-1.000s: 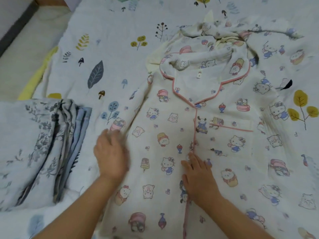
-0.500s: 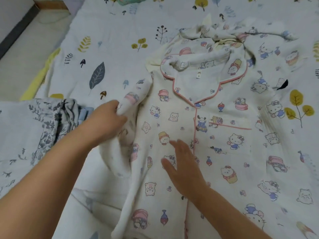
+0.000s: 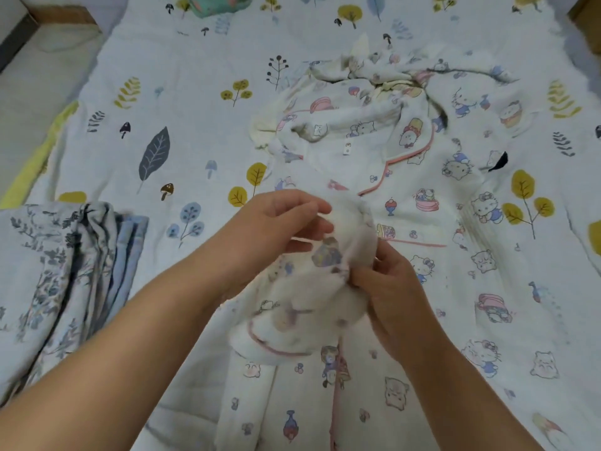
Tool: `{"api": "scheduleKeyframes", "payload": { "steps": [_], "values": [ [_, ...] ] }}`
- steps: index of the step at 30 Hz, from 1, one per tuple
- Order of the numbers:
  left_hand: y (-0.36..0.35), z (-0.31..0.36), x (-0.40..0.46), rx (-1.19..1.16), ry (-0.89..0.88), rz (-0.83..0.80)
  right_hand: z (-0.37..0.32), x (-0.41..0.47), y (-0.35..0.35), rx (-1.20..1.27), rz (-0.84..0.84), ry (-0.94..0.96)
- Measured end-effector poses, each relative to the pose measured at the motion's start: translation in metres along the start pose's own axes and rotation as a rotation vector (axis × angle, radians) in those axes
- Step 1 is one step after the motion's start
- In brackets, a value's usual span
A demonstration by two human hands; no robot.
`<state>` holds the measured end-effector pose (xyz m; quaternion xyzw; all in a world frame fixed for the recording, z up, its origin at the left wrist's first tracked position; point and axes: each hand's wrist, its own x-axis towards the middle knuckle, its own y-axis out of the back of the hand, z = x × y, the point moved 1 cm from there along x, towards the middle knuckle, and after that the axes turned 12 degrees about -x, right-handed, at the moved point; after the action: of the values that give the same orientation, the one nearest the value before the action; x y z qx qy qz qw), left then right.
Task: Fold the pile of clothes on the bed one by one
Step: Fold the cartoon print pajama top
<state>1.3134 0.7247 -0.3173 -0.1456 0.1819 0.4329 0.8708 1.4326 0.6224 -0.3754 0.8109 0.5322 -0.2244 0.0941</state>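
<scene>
Mid-fold on pajama top (image 3: 406, 242), lying on bed (image 3: 195, 92). Left hand (image 3: 279, 229) and right hand (image 3: 387, 281) both pinch the sleeve (image 3: 325, 288), lifted over the front. Next: lay it flat across.

The white pyjama top (image 3: 422, 242), printed with small cartoon figures and piped in pink along collar and front, lay front-up on the bed with its collar away from the person. Its left sleeve (image 3: 328, 275) was lifted off the bed and bunched over the chest, pink-edged cuff hanging toward the hem. More cloth of the same print (image 3: 383, 73) lay crumpled just beyond the collar.
</scene>
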Motion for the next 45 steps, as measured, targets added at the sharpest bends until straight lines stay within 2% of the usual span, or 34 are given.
{"api": "scheduleKeyframes", "payload": {
  "steps": [2,4,6,8,10,12,14,17,20,22,24,25,27,29,33,37,39,40,43,45],
  "values": [
    [0.011,-0.027,0.014,0.173,-0.036,0.172,0.017,0.008,0.024,-0.135,0.116,-0.159],
    [0.023,-0.061,0.028,0.429,-0.021,0.307,0.034,0.015,0.044,-0.377,0.224,-0.305],
    [0.027,-0.093,0.037,0.684,0.028,0.369,0.047,0.019,0.053,-0.622,0.329,-0.371],
    [0.023,-0.119,0.042,0.853,0.08,0.391,0.053,0.02,0.049,-0.804,0.396,-0.358],
    [0.014,-0.14,0.045,1.022,0.129,0.377,0.055,0.022,0.038,-0.996,0.403,-0.342],
    [0.012,-0.155,0.047,1.146,0.194,0.349,0.059,0.026,0.026,-1.237,0.32,-0.354],
    [0.018,-0.167,0.048,1.186,0.27,0.315,0.066,0.029,0.02,-1.315,0.215,-0.379],
    [0.035,-0.171,0.048,1.066,0.193,0.332,0.07,0.033,0.027,-1.262,0.147,-0.349],
    [0.065,-0.154,0.042,0.872,0.049,0.514,0.057,0.034,0.047,-0.952,0.183,-0.251],
    [0.094,-0.144,0.035,0.797,0.044,0.688,0.046,0.033,0.061,-0.684,0.228,-0.226],
    [0.121,-0.144,0.029,0.756,0.128,0.768,0.044,0.034,0.073,-0.612,0.276,-0.219],
    [0.13,-0.147,0.028,0.786,0.189,0.739,0.044,0.034,0.076,-0.669,0.301,-0.236],
    [0.138,-0.155,0.03,0.871,0.282,0.664,0.048,0.037,0.076,-0.934,0.272,-0.302],
    [0.134,-0.154,0.038,0.854,0.236,0.674,0.049,0.039,0.07,-1.146,0.214,-0.33],
    [0.109,-0.134,0.074,0.683,0.043,0.599,0.048,0.04,0.053,-1.299,0.19,-0.31],
    [0.094,-0.121,0.112,0.368,0.119,0.485,0.055,0.047,0.051,-1.409,0.083,-0.26],
    [0.093,-0.113,0.128,0.383,0.115,0.42,0.049,0.049,0.05,-1.32,0.047,-0.205],
    [0.093,-0.108,0.134,0.422,0.086,0.423,0.044,0.049,0.05,-1.196,0.051,-0.18],
    [0.106,-0.097,0.145,0.353,-0.044,0.636,0.024,0.048,0.047,-0.756,0.072,-0.136],
    [0.118,-0.095,0.147,0.281,-0.076,0.823,0.018,0.054,0.048,-0.642,0.097,-0.15]
  ]
}}
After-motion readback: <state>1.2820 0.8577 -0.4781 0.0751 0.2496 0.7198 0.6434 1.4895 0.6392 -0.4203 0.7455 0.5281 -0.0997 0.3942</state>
